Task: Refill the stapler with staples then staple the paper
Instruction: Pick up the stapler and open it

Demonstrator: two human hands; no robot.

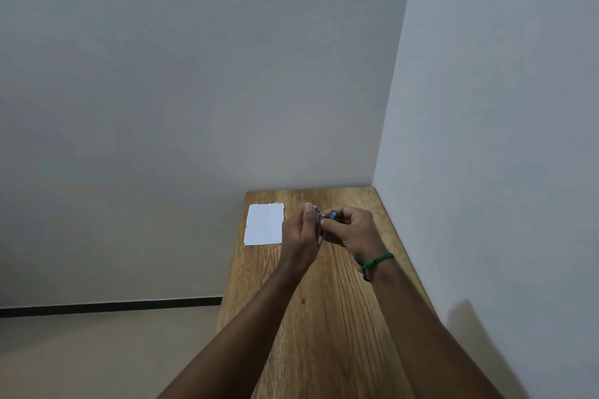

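Note:
A small blue and metal stapler point(319, 217) is held above the far part of the wooden table point(324, 317), between both hands. My left hand point(299, 233) grips its left side with the fingers upright. My right hand point(353, 230), with a green band on the wrist, pinches a blue part at the stapler's top right. Most of the stapler is hidden by the fingers; I cannot see any staples. A white sheet of paper point(265, 223) lies flat on the table just left of my left hand.
The narrow table runs away from me along the right wall point(486, 139) and ends at the back wall point(194, 74). Its left edge drops to the floor point(97, 350), where a dark baseboard strip runs.

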